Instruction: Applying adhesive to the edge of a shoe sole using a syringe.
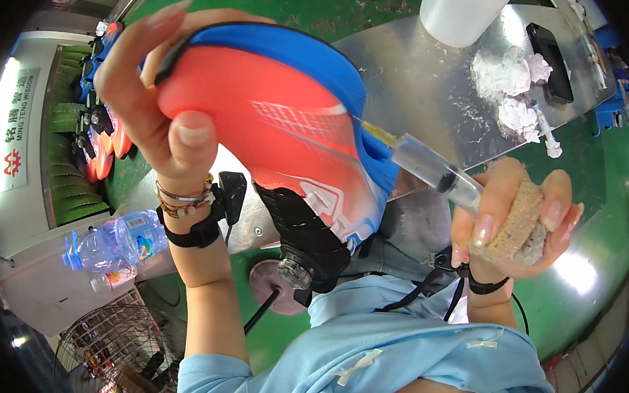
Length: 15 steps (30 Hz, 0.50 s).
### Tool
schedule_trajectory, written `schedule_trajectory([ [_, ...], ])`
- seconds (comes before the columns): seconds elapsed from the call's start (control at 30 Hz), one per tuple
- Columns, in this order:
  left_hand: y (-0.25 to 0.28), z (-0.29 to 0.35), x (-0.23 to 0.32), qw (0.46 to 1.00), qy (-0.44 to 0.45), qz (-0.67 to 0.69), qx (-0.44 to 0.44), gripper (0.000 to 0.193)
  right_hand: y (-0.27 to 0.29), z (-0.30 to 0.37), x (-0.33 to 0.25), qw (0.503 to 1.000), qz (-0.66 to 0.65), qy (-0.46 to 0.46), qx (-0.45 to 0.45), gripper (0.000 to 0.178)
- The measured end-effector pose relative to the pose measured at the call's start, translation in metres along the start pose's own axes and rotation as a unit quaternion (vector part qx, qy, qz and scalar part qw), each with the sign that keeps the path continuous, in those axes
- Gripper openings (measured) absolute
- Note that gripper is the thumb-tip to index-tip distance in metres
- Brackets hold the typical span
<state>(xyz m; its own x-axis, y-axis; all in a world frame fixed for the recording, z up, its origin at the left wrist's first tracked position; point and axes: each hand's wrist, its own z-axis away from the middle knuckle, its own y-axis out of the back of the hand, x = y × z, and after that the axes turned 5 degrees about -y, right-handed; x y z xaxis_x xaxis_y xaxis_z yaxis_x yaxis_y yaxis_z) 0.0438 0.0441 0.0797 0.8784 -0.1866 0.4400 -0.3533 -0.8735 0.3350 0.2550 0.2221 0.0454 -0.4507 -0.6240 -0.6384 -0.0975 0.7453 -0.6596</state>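
Observation:
My left hand (136,106), at the upper left, is closed around the toe end of a coral-red and blue sports shoe (263,100), thumb on the red side. Its heel end, with a black collar around a black insert, points down toward my body. Closed as well, my right hand (504,208) grips a clear plastic syringe (431,168) and a tan, porous sponge (518,216) with a greyish-white wad against it. The syringe's yellowish needle end reaches the blue edge of the shoe near the sole; whether the tip touches cannot be made out.
A metal worktop (401,72) carries a white container (462,15), crumpled white tissues (506,71), a black phone (551,63) and another syringe (544,124). Far left, more shoes (100,147) stand beside a green rack. Clear bottles (121,241) and a wire-caged fan (114,346) are at lower left.

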Motion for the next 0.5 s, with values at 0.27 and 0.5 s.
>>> schedule_trajectory([
  [0.27,0.021,0.012,-0.015,0.986,-0.015,-0.166,0.004,0.058,0.004,0.009,0.021,0.997,0.027,-0.056,0.048,0.037],
  [0.5,0.017,0.010,-0.020,0.984,0.030,-0.168,0.045,0.061,0.016,0.028,0.026,0.996,-0.028,-0.067,0.061,0.056],
])
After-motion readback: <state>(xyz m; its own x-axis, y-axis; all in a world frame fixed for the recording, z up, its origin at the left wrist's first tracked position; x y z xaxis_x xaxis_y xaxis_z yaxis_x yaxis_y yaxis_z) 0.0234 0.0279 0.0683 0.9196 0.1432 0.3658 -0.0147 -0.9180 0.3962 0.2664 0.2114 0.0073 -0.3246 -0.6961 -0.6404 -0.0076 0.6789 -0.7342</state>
